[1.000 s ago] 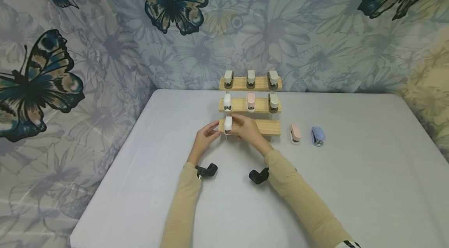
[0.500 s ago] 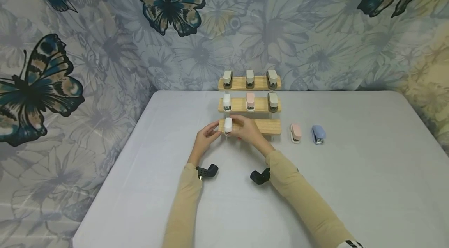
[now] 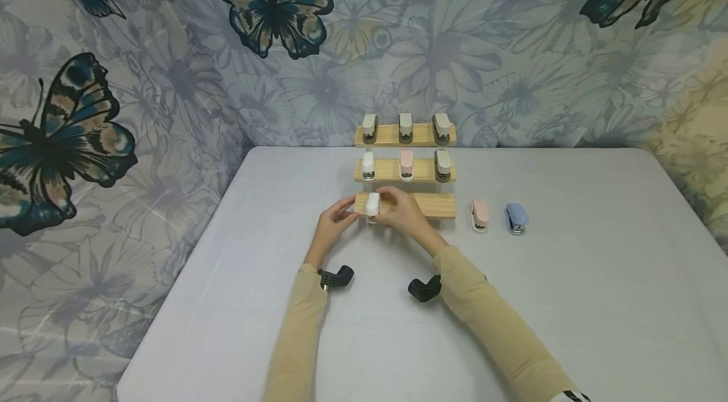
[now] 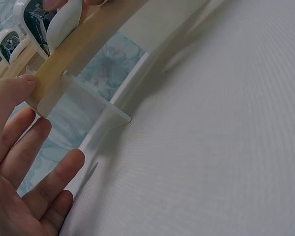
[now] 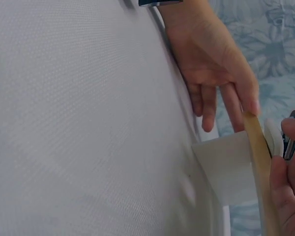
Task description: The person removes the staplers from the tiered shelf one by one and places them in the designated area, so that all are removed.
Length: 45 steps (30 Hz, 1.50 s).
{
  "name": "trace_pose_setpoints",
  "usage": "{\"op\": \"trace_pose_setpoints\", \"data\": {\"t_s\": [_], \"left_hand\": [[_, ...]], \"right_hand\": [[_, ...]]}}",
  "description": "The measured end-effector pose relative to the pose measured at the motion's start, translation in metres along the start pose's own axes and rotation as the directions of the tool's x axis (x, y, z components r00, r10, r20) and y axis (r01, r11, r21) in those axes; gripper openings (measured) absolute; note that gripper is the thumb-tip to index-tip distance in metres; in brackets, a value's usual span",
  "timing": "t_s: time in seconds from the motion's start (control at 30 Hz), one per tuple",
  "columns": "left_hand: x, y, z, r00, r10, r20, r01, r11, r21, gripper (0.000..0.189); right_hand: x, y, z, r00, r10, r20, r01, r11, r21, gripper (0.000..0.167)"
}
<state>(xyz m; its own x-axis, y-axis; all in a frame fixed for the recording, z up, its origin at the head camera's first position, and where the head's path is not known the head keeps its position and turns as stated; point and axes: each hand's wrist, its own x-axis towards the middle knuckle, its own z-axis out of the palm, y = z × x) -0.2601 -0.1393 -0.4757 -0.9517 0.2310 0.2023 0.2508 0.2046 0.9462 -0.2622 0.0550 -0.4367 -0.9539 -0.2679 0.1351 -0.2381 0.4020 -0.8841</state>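
**White mini stapler (image 3: 373, 203) was held at lower shelf's (image 3: 435, 205) left end**

Left hand (image 3: 332, 225) pinched that end, thumb uppermost. Right hand (image 3: 402, 211), angled in from the right, was nearer the stapler, its grip closed around it. The stapler lay left of that palm, long axis front-to-back; full seating unconfirmed. Beyond, a pink mini stapler (image 3: 406, 163) stood on the middle shelf (image 3: 388, 168).

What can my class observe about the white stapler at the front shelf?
The white stapler has a smooth, rounded, plastic-looking top, dark and metallic parts inside, and a white base. It is roughly upright near the left end of the wooden front shelf; whether its base rests fully there is unclear. The right hand pinches it; the left hand grips the shelf.
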Motion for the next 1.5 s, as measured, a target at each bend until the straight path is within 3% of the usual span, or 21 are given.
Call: {"op": "trace_pose_setpoints", "data": {"t_s": [0.63,0.9,1.3,1.5], "left_hand": [[0.005,0.006,-0.002,1.0,0.023,-0.008,-0.023,0.999,-0.028,0.041],[0.001,0.004,-0.002,1.0,-0.012,-0.001,0.012,1.0,-0.01,0.042],[0.0,0.005,-0.002,1.0,0.001,-0.017,-0.001,1.0,0.002,0.041],[-0.003,0.004,0.0,1.0,0.0,-0.012,0.0,1.0,0.025,0.041]], "right_hand": [[-0.002,0.003,-0.005,1.0,-0.005,-0.001,0.005,0.996,0.087,0.057],[-0.009,0.009,-0.006,0.999,0.043,0.013,-0.044,0.985,0.167,0.059],[-0.015,0.012,-0.007,1.0,0.02,-0.022,-0.015,0.982,0.188,0.059],[-0.023,0.01,-0.007,0.999,0.027,-0.027,-0.019,0.968,0.25,0.059]]}}
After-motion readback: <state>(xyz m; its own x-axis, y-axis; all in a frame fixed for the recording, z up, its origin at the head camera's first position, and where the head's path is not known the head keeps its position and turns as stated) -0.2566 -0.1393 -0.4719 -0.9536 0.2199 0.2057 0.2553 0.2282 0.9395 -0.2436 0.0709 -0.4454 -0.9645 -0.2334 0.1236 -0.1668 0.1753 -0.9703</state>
